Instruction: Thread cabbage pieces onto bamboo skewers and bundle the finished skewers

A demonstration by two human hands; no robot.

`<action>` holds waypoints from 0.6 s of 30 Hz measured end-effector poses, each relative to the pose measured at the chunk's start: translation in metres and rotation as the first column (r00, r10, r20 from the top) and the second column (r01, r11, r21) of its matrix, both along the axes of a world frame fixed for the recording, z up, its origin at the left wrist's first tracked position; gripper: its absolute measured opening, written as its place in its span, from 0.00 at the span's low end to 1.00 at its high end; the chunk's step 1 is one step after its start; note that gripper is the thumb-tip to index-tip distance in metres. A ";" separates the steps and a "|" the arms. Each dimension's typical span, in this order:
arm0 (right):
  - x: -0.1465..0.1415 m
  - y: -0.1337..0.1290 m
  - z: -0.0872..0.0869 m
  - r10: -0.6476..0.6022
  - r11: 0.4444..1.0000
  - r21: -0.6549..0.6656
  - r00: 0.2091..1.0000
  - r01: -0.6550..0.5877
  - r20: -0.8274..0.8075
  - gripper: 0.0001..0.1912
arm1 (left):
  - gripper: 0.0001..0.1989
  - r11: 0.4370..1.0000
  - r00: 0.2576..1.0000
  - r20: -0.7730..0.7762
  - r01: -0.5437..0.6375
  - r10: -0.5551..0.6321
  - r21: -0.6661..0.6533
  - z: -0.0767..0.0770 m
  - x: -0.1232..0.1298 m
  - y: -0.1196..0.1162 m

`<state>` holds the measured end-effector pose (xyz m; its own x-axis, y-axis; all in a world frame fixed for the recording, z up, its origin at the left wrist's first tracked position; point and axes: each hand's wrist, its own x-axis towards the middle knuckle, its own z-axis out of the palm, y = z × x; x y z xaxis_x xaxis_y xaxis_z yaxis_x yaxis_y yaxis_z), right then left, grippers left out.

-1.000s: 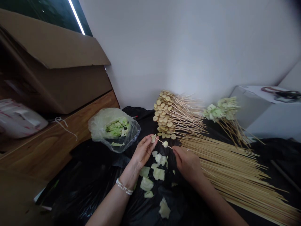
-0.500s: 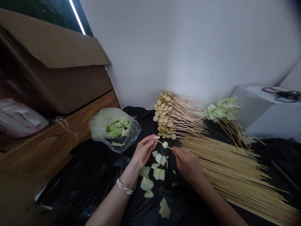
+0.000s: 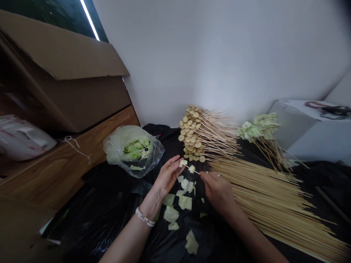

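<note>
My right hand (image 3: 218, 188) is closed on a thin wooden skewer (image 3: 196, 172) that points up and to the left. One pale cabbage piece (image 3: 192, 169) is threaded partway along it. At the skewer's far end, my left hand (image 3: 170, 173) pinches another small cabbage leaf piece (image 3: 182, 163) between thumb and fingers. Whether the tip has passed through that leaf is too small to tell. Below the hands, several loose cabbage pieces (image 3: 185, 202) lie on black plastic sheeting (image 3: 153, 237).
A clear plastic bag (image 3: 115, 146) of cabbage stands left. Behind are skewered round slices (image 3: 191, 131) in a pile. Many bare skewers (image 3: 274, 204) lie at right, with cabbage skewers (image 3: 263, 128) beyond. A cardboard box (image 3: 82, 98) and a white box (image 3: 296, 124) flank the wall.
The leaf in my left hand has turned and shows more of its face at the skewer's end. The threaded piece has shifted very slightly left. My right hand stays in place.
</note>
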<state>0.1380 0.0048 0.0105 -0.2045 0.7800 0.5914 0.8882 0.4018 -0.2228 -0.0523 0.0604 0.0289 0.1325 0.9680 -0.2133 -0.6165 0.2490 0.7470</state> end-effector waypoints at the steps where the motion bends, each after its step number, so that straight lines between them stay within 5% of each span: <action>1: 0.000 0.000 -0.001 0.008 1.000 -0.013 1.000 -0.008 -0.010 0.14 | 0.15 1.000 1.000 -0.004 0.016 -0.016 -0.004 0.000 0.001 -0.001; 13: -0.002 0.002 -0.002 0.017 0.999 -0.027 0.997 -0.019 -0.079 0.15 | 0.23 0.997 0.992 -0.103 0.070 -0.067 0.025 0.000 0.005 -0.004; 18: 0.006 0.005 0.000 -0.052 0.998 0.019 0.993 0.055 -0.106 0.15 | 0.20 0.986 0.914 -0.405 0.087 -0.023 0.140 -0.001 0.000 -0.001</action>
